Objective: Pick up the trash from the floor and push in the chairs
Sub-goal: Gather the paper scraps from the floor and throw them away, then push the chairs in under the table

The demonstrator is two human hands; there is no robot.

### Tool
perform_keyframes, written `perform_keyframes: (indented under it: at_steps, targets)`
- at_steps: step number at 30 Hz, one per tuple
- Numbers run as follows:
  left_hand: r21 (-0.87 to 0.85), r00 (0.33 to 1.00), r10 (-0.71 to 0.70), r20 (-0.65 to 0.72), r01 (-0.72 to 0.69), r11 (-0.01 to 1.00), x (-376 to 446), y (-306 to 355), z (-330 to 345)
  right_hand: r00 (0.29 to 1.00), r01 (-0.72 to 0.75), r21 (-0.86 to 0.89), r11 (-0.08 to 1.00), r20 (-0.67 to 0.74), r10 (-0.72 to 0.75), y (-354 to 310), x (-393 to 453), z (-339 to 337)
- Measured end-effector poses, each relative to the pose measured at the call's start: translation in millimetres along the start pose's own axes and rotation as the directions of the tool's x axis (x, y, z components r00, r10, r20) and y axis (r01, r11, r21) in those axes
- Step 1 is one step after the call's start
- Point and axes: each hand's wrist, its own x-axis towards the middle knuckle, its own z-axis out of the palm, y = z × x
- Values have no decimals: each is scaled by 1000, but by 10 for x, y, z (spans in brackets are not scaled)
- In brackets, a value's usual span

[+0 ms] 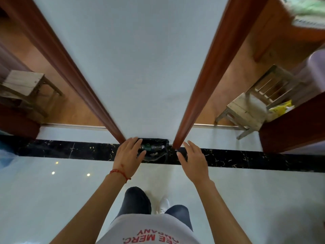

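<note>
A black trash bag (157,155) stands open on the floor against the foot of a white wall. A green-labelled plastic bottle (149,147) lies inside it. My left hand (127,156) hovers over the bag's left edge with fingers spread, holding nothing. My right hand (192,159) is just to the right of the bag, also spread and empty. A pale wooden chair (246,110) stands through the right doorway, pulled out from a dark red table (295,127). Another wooden chair (24,83) stands through the left doorway.
Two red-brown door frames (202,85) flank the white wall (137,67). A black marble strip (70,149) crosses the glossy white floor. Something yellow (281,108) lies by the right chair under the table. My legs and white shoe (163,205) are below.
</note>
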Motion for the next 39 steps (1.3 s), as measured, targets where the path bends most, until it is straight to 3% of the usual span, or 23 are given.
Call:
perform_keyframes:
  at_steps: [9, 17, 21, 29, 39]
  targets:
    - [-2, 973, 223, 52, -224, 975, 350, 395, -185, 979, -155, -22, 988, -140, 151, 99, -225, -349]
    - [30, 852, 483, 204, -498, 866, 556, 650, -230, 874, -416, 44, 908, -256, 412, 55, -637, -377]
    - [-28, 744, 601, 290, -622, 783, 511, 817, -147, 781, -552, 105, 827, -284, 557, -12, -1015, -272]
    - [-83, 462, 777, 427, -836, 542, 67, 1276, 145, 528, -774, 205, 599, -313, 790, -88, -2034, -26]
    - [-125, 126, 872, 474, -970, 207, -1072, 2017, 544, 193, -865, 376, 332, -361, 912, -124, -3495, 71]
